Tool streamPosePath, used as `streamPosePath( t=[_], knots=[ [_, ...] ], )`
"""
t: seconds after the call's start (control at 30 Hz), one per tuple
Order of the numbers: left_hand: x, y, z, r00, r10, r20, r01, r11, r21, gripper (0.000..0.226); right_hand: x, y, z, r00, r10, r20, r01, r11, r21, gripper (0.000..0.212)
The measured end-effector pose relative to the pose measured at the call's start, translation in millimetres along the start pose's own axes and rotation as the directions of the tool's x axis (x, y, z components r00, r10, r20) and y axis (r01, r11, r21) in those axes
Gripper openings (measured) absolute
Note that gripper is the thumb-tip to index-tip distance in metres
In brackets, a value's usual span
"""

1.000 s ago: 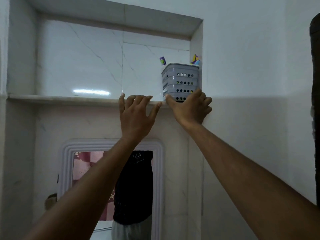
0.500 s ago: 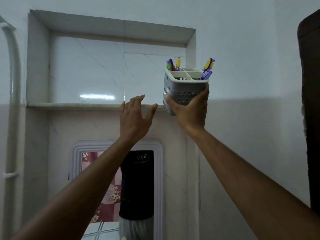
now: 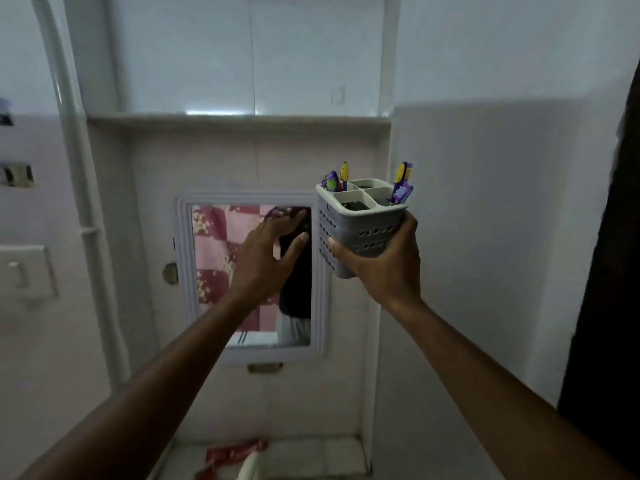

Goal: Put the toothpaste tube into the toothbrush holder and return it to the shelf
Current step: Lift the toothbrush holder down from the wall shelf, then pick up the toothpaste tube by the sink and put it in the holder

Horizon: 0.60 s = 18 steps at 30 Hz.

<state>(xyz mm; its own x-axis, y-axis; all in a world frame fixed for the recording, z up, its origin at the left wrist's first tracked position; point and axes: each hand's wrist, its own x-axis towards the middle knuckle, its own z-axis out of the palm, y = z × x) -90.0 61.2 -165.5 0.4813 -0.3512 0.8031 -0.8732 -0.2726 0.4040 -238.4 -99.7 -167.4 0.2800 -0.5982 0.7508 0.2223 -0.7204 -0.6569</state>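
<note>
My right hand grips a grey perforated toothbrush holder from below and holds it in the air, well beneath the marble shelf. The holder has four compartments; several colourful toothbrushes stick out of the back ones. My left hand is beside it on the left, fingers apart and holding nothing, in front of the mirror. A red, tube-like object lies on the ledge at the bottom; it is too blurred to identify for certain.
A white-framed mirror hangs on the tiled wall under the shelf. A white pipe runs down the left side, with switch plates further left. A dark door edge fills the right border.
My right hand lifted the holder off the shelf and brought it down to mirror height. My left hand came down off the shelf edge alongside it. The view tilted downward.
</note>
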Motion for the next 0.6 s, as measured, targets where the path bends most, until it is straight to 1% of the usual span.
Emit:
streamPosePath(
  t=[0.07, 0.13, 0.2, 0.27, 0.33, 0.4, 0.47, 0.5, 0.57, 0.6],
  knots=[
    [-36, -12, 4, 0.999, -0.028, 0.04, 0.028, 1.0, -0.005, 0.05, -29, 19, -1, 0.997, 0.057, 0.053, -0.056, 0.998, -0.011, 0.125],
    [-68, -27, 9, 0.992, -0.102, 0.078, 0.102, 0.995, 0.01, 0.055, -55, 34, -1, 0.989, 0.119, 0.088, -0.117, 0.993, -0.026, 0.128],
    [-99, -44, 13, 0.969, -0.206, 0.134, 0.201, 0.978, 0.05, 0.064, -83, 49, 1, 0.976, 0.18, 0.127, -0.176, 0.984, -0.042, 0.132],
    [-131, -63, 16, 0.944, -0.274, 0.185, 0.27, 0.962, 0.046, 0.069, -111, 65, 6, 0.958, 0.241, 0.155, -0.234, 0.97, -0.063, 0.134],
    [-159, -81, 21, 0.917, -0.325, 0.23, 0.322, 0.945, 0.053, 0.071, -135, 80, 10, 0.928, 0.304, 0.214, -0.291, 0.952, -0.093, 0.129],
    [-183, -107, 30, 0.897, -0.359, 0.257, 0.353, 0.933, 0.07, 0.063, -161, 101, 24, 0.896, 0.375, 0.239, -0.351, 0.926, -0.137, 0.119],
    [-215, -128, 36, 0.86, -0.406, 0.309, 0.402, 0.912, 0.082, 0.052, -193, 121, 30, 0.854, 0.434, 0.288, -0.396, 0.9, -0.183, 0.113],
    [-227, -142, 40, 0.835, -0.435, 0.338, 0.438, 0.896, 0.07, 0.048, -205, 131, 36, 0.833, 0.465, 0.3, -0.424, 0.885, -0.193, 0.113],
    [-268, -193, 51, 0.764, -0.492, 0.418, 0.506, 0.858, 0.085, 0.043, -253, 155, 60, 0.764, 0.582, 0.279, -0.525, 0.812, -0.256, 0.116],
    [-282, -195, 47, 0.732, -0.528, 0.43, 0.53, 0.838, 0.128, 0.04, -262, 152, 54, 0.747, 0.593, 0.3, -0.523, 0.804, -0.284, 0.12]
  ],
)
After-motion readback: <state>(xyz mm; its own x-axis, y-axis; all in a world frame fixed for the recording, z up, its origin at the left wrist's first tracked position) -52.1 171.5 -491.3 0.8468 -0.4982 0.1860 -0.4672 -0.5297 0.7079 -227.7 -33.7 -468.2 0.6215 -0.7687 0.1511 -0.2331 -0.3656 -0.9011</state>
